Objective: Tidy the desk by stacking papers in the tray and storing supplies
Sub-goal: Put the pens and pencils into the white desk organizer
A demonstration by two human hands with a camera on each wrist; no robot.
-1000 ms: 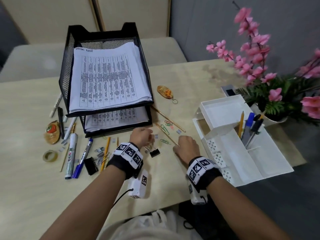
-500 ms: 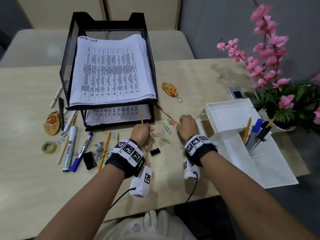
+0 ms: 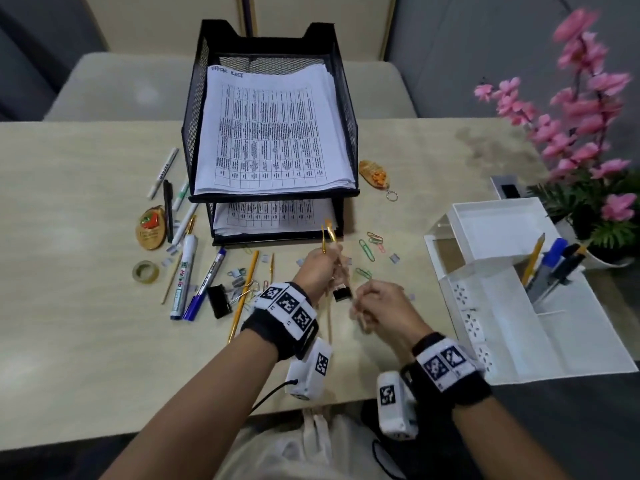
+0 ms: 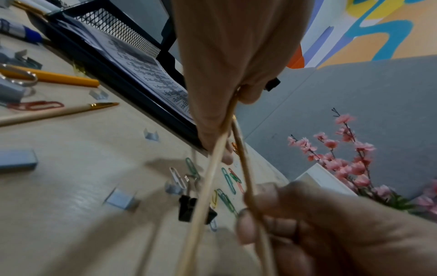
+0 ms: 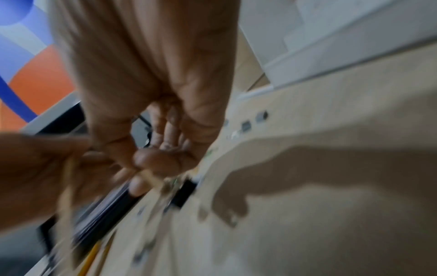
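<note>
My left hand [image 3: 325, 268] hovers above the desk just in front of the black mesh paper tray [image 3: 194, 109] and grips two thin gold pens [image 3: 327, 233], their tips pointing up. The left wrist view shows both pens [image 4: 208, 173] running down from my left hand [image 4: 227, 112]. My right hand [image 4: 267, 216] pinches the lower end of one of them. In the head view my right hand [image 3: 367, 306] is close beside the left; the right wrist view is blurred. Stacked printed papers [image 3: 273, 133] fill both tray levels. The white desk organiser [image 3: 561, 348] holding several pens stands at the right.
Markers and pens [image 3: 183, 278], a tape roll [image 3: 145, 271], a yellow pencil [image 3: 244, 296], black binder clips [image 3: 219, 301], coloured paper clips [image 3: 367, 249] and staple blocks lie scattered in front of the tray. A keyring [image 3: 374, 173] lies right of the tray. Pink flowers [image 3: 581, 116] stand at the far right.
My left hand lifted one pen upright. My right hand picked up a second pen near the tray and brought it back to the left hand, which now holds both.
</note>
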